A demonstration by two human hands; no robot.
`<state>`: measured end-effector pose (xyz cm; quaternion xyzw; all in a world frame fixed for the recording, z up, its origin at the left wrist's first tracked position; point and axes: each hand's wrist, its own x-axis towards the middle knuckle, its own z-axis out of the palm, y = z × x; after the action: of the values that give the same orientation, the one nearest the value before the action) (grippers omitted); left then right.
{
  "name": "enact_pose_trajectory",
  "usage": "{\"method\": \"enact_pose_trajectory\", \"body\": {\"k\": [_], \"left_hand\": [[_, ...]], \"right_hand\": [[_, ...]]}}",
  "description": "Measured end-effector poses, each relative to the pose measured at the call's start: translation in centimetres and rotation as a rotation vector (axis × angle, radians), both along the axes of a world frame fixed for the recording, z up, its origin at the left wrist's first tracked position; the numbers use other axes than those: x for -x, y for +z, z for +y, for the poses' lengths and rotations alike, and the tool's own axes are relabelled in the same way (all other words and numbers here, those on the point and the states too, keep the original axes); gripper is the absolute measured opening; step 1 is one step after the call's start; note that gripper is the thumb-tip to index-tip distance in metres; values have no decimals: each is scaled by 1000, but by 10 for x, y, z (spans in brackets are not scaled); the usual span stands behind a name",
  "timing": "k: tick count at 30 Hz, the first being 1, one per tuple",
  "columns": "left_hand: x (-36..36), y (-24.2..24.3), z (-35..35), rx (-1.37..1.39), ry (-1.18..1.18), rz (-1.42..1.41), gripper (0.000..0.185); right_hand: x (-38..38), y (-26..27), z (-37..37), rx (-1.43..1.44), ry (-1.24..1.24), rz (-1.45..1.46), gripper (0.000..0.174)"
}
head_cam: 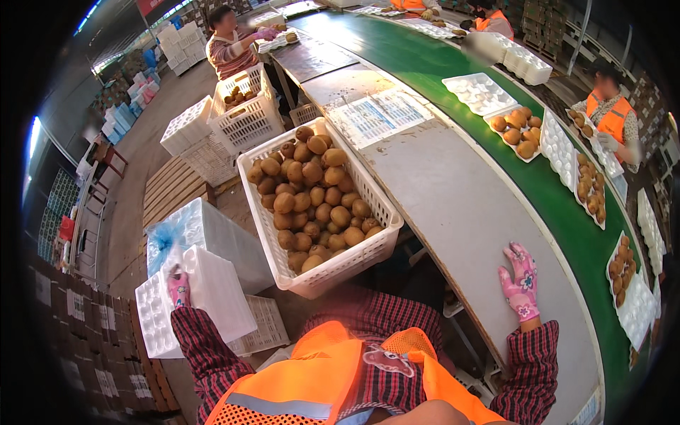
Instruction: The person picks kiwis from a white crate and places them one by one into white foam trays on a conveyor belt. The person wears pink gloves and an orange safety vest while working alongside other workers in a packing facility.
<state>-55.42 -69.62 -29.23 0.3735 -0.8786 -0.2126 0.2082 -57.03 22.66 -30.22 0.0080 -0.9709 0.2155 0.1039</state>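
Note:
My left hand, in a pink flowered glove, grips the edge of a white foam fruit tray beside a stack of the same trays. Part of its fingers is hidden by the foam. My right hand, in a matching glove, rests on the grey worktable with fingers spread and holds nothing. Between the hands, a white plastic crate stands against the table edge, heaped with brown kiwifruit.
A green conveyor belt curves beyond the table, carrying foam trays of kiwifruit. A co-worker stands across it. Another person works at the far left, near a second crate. Wooden pallet lies left.

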Motion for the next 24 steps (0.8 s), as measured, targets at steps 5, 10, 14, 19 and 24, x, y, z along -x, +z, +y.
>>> {"method": "enact_pose_trajectory", "body": {"k": [5, 10, 14, 19, 24], "left_hand": [[17, 119, 148, 779, -84, 338, 46], [64, 118, 388, 724, -861, 114, 52], [100, 85, 554, 470, -1438, 246, 57], [78, 67, 626, 425, -2160, 418, 20], [138, -6, 641, 272, -2264, 586, 21]], "right_hand": [[2, 6, -4, -15, -24, 1, 48], [13, 38, -27, 110, 76, 185, 47], [21, 124, -72, 1, 185, 524, 46], [26, 179, -55, -217, 271, 312, 58], [21, 104, -55, -214, 371, -214, 73]]}}
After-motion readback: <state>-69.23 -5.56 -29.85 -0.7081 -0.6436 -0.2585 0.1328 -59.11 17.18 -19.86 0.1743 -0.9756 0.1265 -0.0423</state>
